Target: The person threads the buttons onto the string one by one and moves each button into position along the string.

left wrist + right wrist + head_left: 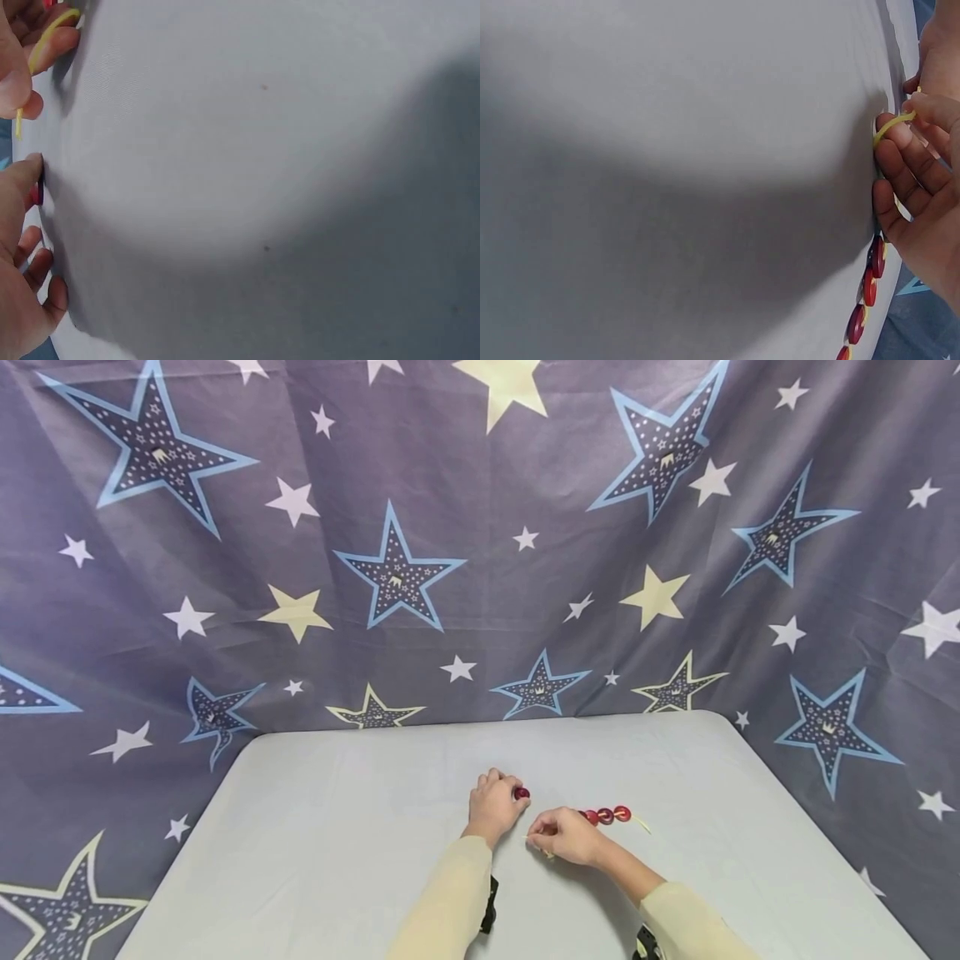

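Observation:
My left hand (pixel 492 806) grips a dark red, round button (pixel 521 793) between thumb and fingers, just above the table. To its right, my right hand (pixel 568 835) pinches a yellow cord (pixel 896 126) near one end. A short tip of the cord (pixel 19 124) sticks out past the fingertips in the left wrist view. Behind the right hand lies a row of red and dark red buttons (pixel 606 816) strung on that cord; part of the row is hidden by the hand. In the right wrist view the strung buttons (pixel 856 322) run down from the fingers.
A pale table (pixel 337 835) lies under both hands. The cord's far end (pixel 642 823) trails on it past the last button. A dark, star-patterned cloth (pixel 480 568) hangs behind the table and along its sides. Black wrist straps (pixel 489 906) show at the sleeves.

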`<state>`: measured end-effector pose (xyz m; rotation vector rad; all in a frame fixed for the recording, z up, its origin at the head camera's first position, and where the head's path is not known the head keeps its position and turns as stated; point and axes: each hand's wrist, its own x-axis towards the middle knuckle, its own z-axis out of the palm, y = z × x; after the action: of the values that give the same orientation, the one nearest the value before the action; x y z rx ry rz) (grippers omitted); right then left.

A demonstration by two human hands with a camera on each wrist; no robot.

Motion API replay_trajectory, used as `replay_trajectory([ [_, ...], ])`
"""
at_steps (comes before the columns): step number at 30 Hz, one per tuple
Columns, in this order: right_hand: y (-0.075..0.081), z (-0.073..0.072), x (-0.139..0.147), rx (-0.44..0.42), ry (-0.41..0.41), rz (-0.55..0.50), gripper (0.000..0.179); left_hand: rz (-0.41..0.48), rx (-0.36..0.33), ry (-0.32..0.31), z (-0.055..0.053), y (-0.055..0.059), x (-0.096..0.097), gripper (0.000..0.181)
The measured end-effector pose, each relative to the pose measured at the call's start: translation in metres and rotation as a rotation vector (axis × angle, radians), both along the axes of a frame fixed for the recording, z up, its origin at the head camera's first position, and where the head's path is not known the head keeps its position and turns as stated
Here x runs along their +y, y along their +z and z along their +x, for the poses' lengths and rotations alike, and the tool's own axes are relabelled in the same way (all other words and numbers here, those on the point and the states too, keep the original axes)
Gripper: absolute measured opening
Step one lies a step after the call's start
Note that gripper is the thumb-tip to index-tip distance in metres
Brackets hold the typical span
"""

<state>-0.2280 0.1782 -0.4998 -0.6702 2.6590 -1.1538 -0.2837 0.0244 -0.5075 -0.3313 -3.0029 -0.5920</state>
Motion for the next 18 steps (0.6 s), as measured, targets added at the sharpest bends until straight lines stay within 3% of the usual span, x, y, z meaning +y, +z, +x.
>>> replay_trajectory([
  [6,0.0008,0.0005,-0.0009,0.002,-0.001,-0.003,0.010,0.001,0.037,-0.019,-0.0003,-0.0019,-0.0025,0.030],
  [18,0.0047,-0.0022,0.0003,-0.015,-0.009,-0.030,0.012,0.111,0.036,-0.061,-0.0020,0.0032,-0.0036,0.028],
])
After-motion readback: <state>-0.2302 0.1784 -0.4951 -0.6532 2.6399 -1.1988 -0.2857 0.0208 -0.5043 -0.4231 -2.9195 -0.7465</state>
